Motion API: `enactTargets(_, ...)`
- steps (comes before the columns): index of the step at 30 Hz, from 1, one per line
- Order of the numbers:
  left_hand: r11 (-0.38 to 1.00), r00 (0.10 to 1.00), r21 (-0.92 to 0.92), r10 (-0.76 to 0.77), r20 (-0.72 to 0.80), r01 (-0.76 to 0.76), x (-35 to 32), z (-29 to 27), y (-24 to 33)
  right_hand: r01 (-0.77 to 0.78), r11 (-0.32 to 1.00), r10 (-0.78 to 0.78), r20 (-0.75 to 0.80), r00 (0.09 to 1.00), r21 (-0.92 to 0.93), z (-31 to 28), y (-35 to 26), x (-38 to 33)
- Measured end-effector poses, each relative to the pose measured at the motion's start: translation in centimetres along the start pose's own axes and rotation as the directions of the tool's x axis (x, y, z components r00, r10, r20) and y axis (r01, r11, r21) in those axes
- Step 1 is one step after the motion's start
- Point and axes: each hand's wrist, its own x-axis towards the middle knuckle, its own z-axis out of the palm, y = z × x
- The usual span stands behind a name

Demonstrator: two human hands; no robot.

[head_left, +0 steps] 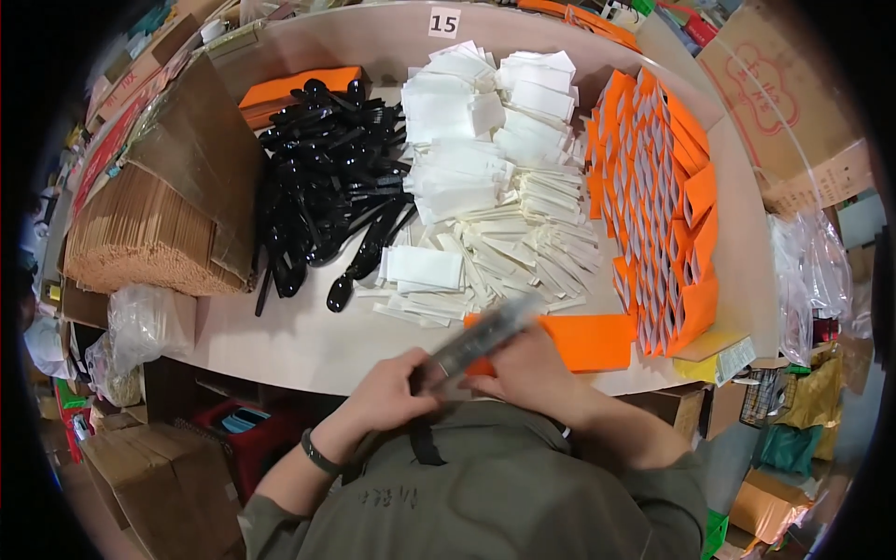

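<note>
A long, narrow dark grey strip (481,341), smeared by motion, slants up to the right in front of me; its kind cannot be made out. My left hand (397,387) is closed around its lower end. Beside the strip, my right hand (527,369) is curled, its fingertips partly hidden. Flat orange paper sleeves (593,343) lie behind and beside the right hand at the near table edge. Beyond my hands are a heap of white paper packets (457,121), narrow cream paper packets (532,238) and a single white packet stack (424,269).
Black plastic cutlery (327,177) is piled at left centre, with orange sleeves (299,91) behind it. A carton of brown paper pieces (154,233) stands left. Rows of orange sleeves (653,205) cover the right. A raised rim (364,37) bounds the table's (233,327) far side.
</note>
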Motion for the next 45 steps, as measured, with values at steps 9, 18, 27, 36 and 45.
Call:
enactTargets(9, 0.925, 0.841, 0.379, 0.233, -0.489, -0.035, -0.2, -1.3, -5.0, -0.545, 0.835, 0.523, 0.197, 0.829, 0.077, 3.3, -0.9, 2.4)
enactTargets(18, 0.737, 0.934, 0.65, 0.338, -0.118, -0.185, -1.4, -5.1, -3.6, -0.47, 0.826, 0.423, 0.208, 0.882, 0.311, 4.2, -2.4, 3.7)
enactTargets(27, 0.782, 0.816, 0.611, 0.43, -0.387, -0.122, -0.4, -7.0, -5.6, -0.64, 0.697, 0.665, 0.041, 0.745, 0.325, 0.4, 10.3, 5.1)
enactTargets(36, 0.826, 0.596, 0.562, 0.472, -0.65, -0.041, 6.7, -9.6, -2.3, -0.186, 0.975, 0.189, -0.01, 0.982, 0.119, 1.7, 5.3, 10.1)
enactTargets(45, 0.693, 0.806, 0.687, 0.269, -0.527, 0.218, 8.4, -11.6, -3.3, -0.179, 0.981, 0.186, 0.098, 0.978, -0.069, 4.8, 4.7, 11.6)
